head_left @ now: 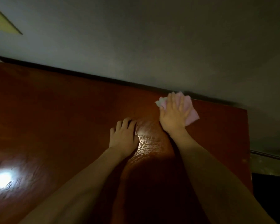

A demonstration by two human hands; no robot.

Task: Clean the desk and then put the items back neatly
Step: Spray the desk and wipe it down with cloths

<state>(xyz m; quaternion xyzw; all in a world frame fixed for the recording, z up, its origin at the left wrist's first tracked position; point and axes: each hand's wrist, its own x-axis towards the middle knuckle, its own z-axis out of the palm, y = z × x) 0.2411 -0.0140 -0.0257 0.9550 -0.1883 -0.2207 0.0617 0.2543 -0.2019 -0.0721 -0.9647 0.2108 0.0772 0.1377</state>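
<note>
Pink cloth (188, 109) at far right corner of reddish-brown wooden surface (55, 113), close to grey wall (152, 42). Pressed flat under right hand (173, 113), fingers straight and spread. Left hand (124, 136) just beside it, palm down on bare wood, fingers relaxed, holding nothing. Wet streaks (150, 144) between both forearms. Bright glare (1, 178) at near left. No legible writing anywhere.

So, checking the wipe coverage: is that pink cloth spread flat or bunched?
Bunched: the pink cloth sits crumpled under the right hand, pressed flat on the desk.
</note>
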